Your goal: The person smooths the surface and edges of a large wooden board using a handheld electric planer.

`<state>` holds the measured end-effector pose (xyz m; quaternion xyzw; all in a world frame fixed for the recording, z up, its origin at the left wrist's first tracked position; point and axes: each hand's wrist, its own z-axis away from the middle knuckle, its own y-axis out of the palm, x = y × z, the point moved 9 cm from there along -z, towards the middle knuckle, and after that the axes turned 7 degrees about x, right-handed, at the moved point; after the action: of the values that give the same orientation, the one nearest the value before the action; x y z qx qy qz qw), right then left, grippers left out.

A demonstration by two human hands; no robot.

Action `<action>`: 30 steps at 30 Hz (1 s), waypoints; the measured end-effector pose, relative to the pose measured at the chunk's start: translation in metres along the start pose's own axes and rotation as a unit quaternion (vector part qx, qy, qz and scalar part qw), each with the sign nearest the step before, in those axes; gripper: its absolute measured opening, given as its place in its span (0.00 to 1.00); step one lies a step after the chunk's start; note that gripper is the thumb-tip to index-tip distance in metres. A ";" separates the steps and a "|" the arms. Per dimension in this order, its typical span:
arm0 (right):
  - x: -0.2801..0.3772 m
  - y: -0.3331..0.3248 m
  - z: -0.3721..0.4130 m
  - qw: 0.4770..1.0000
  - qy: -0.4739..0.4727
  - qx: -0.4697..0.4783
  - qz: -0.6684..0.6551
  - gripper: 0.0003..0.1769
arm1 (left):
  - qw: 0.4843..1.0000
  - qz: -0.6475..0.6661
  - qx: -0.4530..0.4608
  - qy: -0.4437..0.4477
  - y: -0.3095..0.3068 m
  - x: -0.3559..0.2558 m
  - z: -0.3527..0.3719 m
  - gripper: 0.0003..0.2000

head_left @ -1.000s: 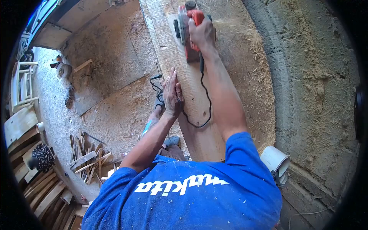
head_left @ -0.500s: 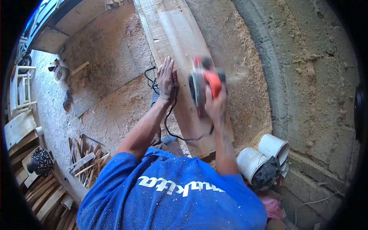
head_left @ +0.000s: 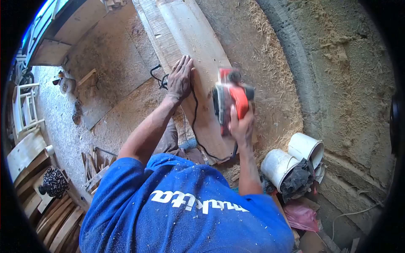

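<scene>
A wide pale wooden board (head_left: 198,50) runs from the top of the view down toward my body. My left hand (head_left: 180,80) lies on the board near its left edge, fingers stretched out, with a black cord (head_left: 195,109) passing beside it. My right hand (head_left: 243,124) is wrapped round the red handle of a power tool (head_left: 234,101), which is partly blurred and sits at the board's right edge. The tool's underside is hidden.
Two white buckets (head_left: 276,166), one with dark plastic, stand at the lower right beside a pink bag (head_left: 301,214). Wood strips (head_left: 59,223) lie at the lower left. Shavings (head_left: 270,46) line the right side, and an angle grinder (head_left: 65,84) rests at the left.
The tool and my right hand sit slightly farther right and lower in the view. My left hand stays on the board. The view has shifted, and the cord hangs differently.
</scene>
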<state>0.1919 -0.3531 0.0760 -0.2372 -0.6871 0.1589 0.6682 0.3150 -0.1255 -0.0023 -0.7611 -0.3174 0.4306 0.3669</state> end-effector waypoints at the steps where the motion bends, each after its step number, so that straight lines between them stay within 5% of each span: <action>1: 0.002 0.008 -0.028 0.999 -0.038 -0.001 0.024 0.23 | 1.000 0.016 -0.012 0.001 -0.001 0.001 0.000 0.19; 11: 0.043 0.102 -0.278 0.987 -0.159 0.004 -0.021 0.19 | 0.997 0.078 -0.015 -0.022 -0.012 0.006 -0.002 0.19; 13: 0.038 0.131 -0.331 0.991 -0.118 0.028 -0.052 0.19 | 0.997 0.078 -0.006 -0.025 -0.013 0.006 -0.004 0.19; 18: 0.047 0.189 -0.445 0.990 -0.102 0.007 0.094 0.23 | 0.994 0.099 -0.031 -0.044 -0.017 0.012 -0.006 0.16; 19: 0.077 0.172 -0.412 0.986 0.027 0.156 -0.056 0.23 | 0.994 0.099 -0.028 -0.047 -0.017 0.013 -0.007 0.16; 22: 0.054 0.170 -0.410 0.995 -0.003 0.093 0.034 0.31 | 0.990 0.123 -0.038 -0.051 -0.018 0.015 -0.004 0.16; 24: 0.065 0.146 -0.373 0.982 -0.174 0.046 0.049 0.24 | 0.991 0.123 -0.032 -0.050 -0.016 0.015 -0.003 0.17; 30: -0.002 0.039 -0.166 0.993 -0.081 0.068 0.054 0.23 | 0.998 0.062 -0.022 -0.022 -0.003 0.012 0.000 0.18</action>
<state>0.3614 -0.3381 0.0630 -0.2143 -0.7126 0.2593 0.6156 0.3199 -0.1141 -0.0052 -0.7775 -0.2871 0.4618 0.3159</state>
